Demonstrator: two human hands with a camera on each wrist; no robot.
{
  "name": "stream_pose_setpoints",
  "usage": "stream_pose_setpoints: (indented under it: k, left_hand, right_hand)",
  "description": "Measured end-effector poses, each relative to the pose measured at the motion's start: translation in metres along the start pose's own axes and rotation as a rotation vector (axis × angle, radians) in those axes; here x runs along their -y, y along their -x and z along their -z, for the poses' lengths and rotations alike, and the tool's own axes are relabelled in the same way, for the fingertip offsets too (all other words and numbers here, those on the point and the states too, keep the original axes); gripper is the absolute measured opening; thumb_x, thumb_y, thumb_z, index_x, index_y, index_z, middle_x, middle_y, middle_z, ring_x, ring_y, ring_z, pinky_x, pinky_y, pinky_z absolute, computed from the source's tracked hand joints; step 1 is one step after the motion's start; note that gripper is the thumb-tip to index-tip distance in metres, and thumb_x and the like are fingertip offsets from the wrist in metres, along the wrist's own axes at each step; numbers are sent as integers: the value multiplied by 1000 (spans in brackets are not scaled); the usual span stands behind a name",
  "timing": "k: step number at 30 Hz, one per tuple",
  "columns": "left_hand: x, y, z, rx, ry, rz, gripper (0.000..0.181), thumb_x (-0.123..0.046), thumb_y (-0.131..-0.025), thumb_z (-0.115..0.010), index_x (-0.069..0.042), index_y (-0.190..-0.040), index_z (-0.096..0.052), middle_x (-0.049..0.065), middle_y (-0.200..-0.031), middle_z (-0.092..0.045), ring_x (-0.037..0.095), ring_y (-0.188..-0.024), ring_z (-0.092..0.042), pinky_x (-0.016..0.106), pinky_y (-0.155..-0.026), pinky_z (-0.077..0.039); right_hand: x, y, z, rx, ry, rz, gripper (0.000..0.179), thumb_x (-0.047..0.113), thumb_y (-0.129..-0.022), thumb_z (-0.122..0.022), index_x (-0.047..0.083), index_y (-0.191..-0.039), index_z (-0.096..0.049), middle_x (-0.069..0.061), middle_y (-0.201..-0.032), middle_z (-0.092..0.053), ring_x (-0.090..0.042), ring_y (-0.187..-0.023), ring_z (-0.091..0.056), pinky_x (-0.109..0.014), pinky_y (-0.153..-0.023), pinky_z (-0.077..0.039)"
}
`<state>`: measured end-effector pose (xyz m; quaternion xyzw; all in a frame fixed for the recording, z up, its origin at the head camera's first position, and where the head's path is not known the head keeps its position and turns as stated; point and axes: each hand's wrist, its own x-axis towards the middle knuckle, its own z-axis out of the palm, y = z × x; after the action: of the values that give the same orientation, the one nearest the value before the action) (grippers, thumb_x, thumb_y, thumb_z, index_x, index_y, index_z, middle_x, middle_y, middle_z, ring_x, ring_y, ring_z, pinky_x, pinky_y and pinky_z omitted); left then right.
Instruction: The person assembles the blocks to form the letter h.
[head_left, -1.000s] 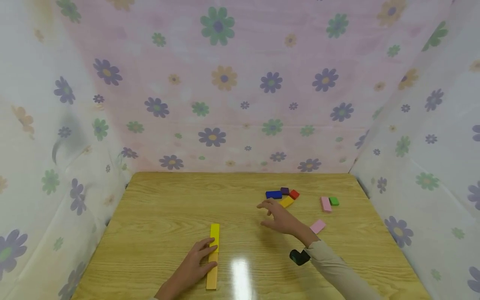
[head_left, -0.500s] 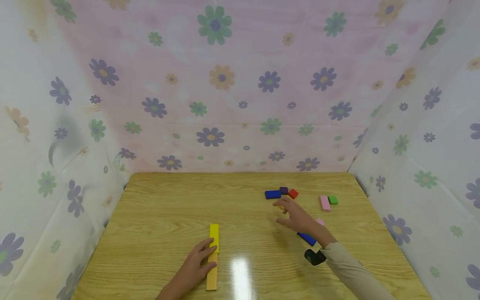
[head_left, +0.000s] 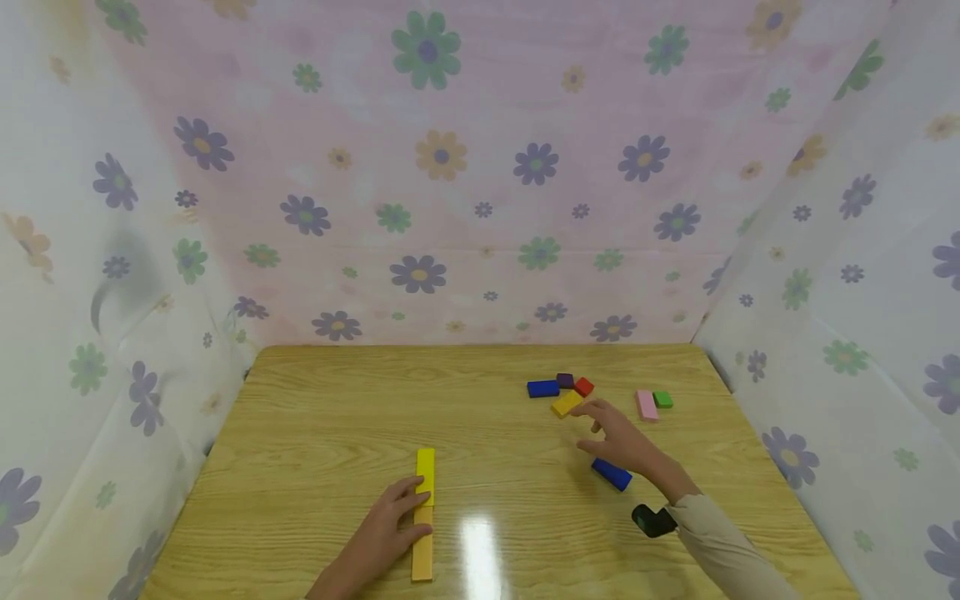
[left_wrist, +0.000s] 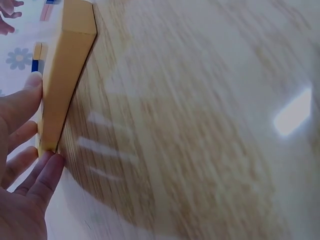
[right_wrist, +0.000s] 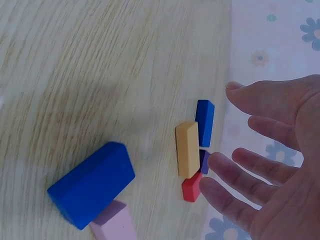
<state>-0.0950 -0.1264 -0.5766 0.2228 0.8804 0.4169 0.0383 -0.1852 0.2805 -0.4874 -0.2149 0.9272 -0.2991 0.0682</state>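
Note:
A yellow block (head_left: 425, 475) and an orange block (head_left: 423, 554) lie end to end in a line toward the near edge. My left hand (head_left: 387, 527) rests on them from the left, thumb over the orange one and fingertips over the yellow one. In the left wrist view the orange block (left_wrist: 70, 70) runs alongside the thumb. My right hand (head_left: 618, 437) hovers over the right half with fingers spread and nothing between them. Near it lie an orange-yellow block (head_left: 566, 404) and a blue block (head_left: 612, 473). A pink block (right_wrist: 115, 222) beside that blue one is hidden in the head view.
Behind the right hand sit another blue block (head_left: 543, 389), a dark purple block (head_left: 565, 380) and a red block (head_left: 583, 387). Farther right, a pink block (head_left: 647, 406) touches a green block (head_left: 663, 400). Flowered cloth (head_left: 480, 250) surrounds the wooden table (head_left: 337, 400).
My right hand has moved right, away from the orange-yellow block, uncovering it and the nearer blue block while covering the pink one beside it. My left hand has stayed on its two blocks.

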Motion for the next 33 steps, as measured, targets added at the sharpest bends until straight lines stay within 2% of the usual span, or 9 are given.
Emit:
stream_pose_setpoints:
  k: [8, 15, 20, 33]
  left_hand:
    - [4, 0, 1, -9, -8, -11, 47, -28, -83, -73, -3, -121, -64, 10, -138, -46, 32, -126, -44, 44, -96, -45]
    - [6, 0, 2, -13, 12, -20, 46, -26, -82, -73, -3, -121, -64, 10, -138, -46, 32, -125, -45, 43, -95, -46]
    - [6, 0, 1, -31, 18, -35, 46, -23, -80, -75, -2, -120, -64, 11, -137, -46, 32, -124, -47, 42, -95, -47]
    - [9, 1, -1, -40, 47, -44, 46, -22, -81, -75, -2, -121, -64, 11, -138, -45, 32, -123, -47, 39, -93, -48]
  right_hand:
    - [-15, 16, 3, -24, 0, -41, 43, 20, -88, -69, 3, -125, -55, -16, -122, -50, -30, -88, -54, -30, -65, -48]
    - [-25, 23, 7, -27, -10, -85, 44, 20, -87, -69, 1, -125, -55, -20, -121, -50, -27, -85, -51, -31, -62, -46]
    - [-32, 26, 8, -37, -6, -121, 44, 15, -87, -70, -1, -125, -54, -21, -123, -49, -32, -90, -53, -34, -65, -48]
    - [-44, 39, 7, -121, 34, -105, 40, 10, -83, -72, -6, -117, -58, -28, -119, -49, -39, -94, -55, -45, -72, -51]
